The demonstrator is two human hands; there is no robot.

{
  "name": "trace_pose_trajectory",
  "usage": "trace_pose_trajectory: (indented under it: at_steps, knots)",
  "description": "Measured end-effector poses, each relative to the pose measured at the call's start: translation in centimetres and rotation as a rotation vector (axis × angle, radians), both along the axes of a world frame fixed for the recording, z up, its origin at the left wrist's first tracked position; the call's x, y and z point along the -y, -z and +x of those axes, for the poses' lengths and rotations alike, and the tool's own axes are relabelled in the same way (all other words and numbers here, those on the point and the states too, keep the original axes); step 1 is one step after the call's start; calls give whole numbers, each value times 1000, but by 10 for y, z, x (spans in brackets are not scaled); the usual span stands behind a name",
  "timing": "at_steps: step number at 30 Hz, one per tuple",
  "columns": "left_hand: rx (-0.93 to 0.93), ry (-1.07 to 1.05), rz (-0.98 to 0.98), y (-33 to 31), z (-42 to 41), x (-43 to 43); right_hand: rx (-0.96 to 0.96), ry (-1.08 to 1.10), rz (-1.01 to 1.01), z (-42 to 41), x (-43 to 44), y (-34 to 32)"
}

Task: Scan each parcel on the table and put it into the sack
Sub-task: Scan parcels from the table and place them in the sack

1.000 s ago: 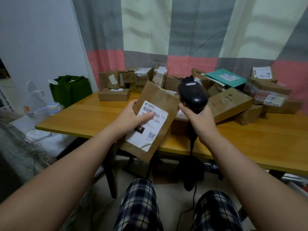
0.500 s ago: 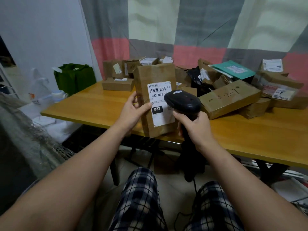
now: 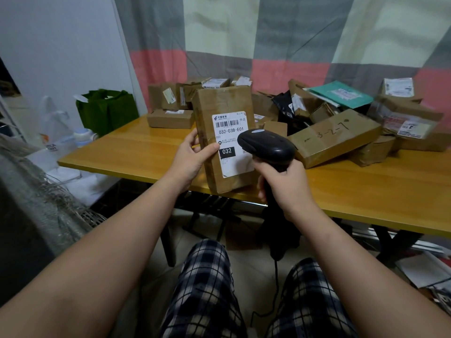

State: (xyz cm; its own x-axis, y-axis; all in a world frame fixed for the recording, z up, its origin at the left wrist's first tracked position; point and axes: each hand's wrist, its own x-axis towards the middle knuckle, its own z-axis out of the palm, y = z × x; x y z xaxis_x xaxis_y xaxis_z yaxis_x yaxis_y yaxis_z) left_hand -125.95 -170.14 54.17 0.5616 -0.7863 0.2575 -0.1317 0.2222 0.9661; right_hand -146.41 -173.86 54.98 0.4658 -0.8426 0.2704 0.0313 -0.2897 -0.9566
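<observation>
The scanner point(image 3: 267, 147) head sits across the lower right corner of the label point(image 3: 230, 132) — the square code there is mostly covered. The fine print under the barcode is too small to read. The left hand point(image 3: 190, 159) has its fingers out of sight behind the parcel point(image 3: 219, 103), thumb alone showing. The right hand point(image 3: 285, 186) wraps the scanner's grip, hiding it. The table point(image 3: 366, 191) runs off the right edge — the box label point(image 3: 412, 129) there is blurred.
</observation>
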Motion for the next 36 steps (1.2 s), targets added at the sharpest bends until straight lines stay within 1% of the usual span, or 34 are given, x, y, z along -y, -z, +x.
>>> trace_pose_trajectory:
  at_steps: [7, 13, 17, 21, 26, 28, 29, 31, 33, 35, 36]
  knots:
    - [-1, -2, 16, 0, 2, 0, -24, -4, -36, -3, -2, -3]
    - [17, -13, 38, -2, -1, -2, 14, -48, 2, -4, -5, -5]
    - [26, -99, 19, -5, -5, -25, 39, -99, 19, 7, -9, -5]
    - [9, -264, 34, 8, 9, -86, 14, -222, 84, 43, -25, 5]
    - [-13, -617, 20, 36, 38, -192, -175, -493, 115, 126, -75, 30]
    - [-7, -764, 42, 49, 56, -239, -274, -612, 100, 166, -107, 45]
    - [21, -803, 57, 52, 63, -253, -300, -638, 91, 177, -116, 52]
    - [75, -886, 108, 61, 74, -282, -319, -673, 52, 199, -134, 69]
    - [84, -1024, 120, 74, 83, -312, -398, -654, -77, 221, -147, 90]
    - [88, -1141, 155, 92, 90, -336, -599, -608, -214, 237, -153, 107]
    - [78, -1176, 183, 102, 92, -346, -703, -601, -239, 243, -154, 113]
